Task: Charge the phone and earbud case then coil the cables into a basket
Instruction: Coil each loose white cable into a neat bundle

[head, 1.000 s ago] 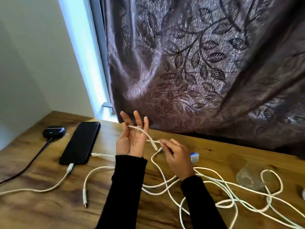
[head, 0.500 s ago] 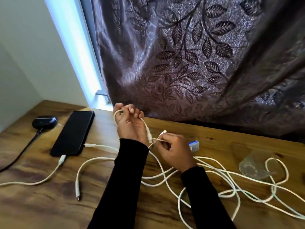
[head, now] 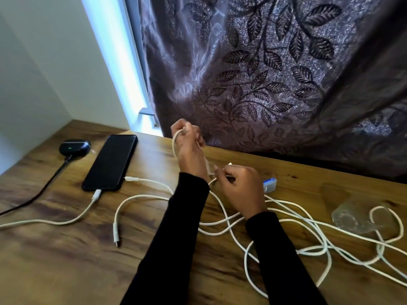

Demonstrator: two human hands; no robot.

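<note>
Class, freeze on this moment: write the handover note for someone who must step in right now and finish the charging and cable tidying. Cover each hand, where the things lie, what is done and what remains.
Left hand: raised, fingers curled round a loop of white cable.
Right hand: pinches the same cable near its plug end.
Phone: flat on the wooden table, white cable plugged in.
Earbud case: left of the phone, dark cable attached, green light on.
Loose white cables: tangled on the table at right.
Done: both devices connected.
Left: finish this coil, coil the rest, basket them. No basket in view.
</note>
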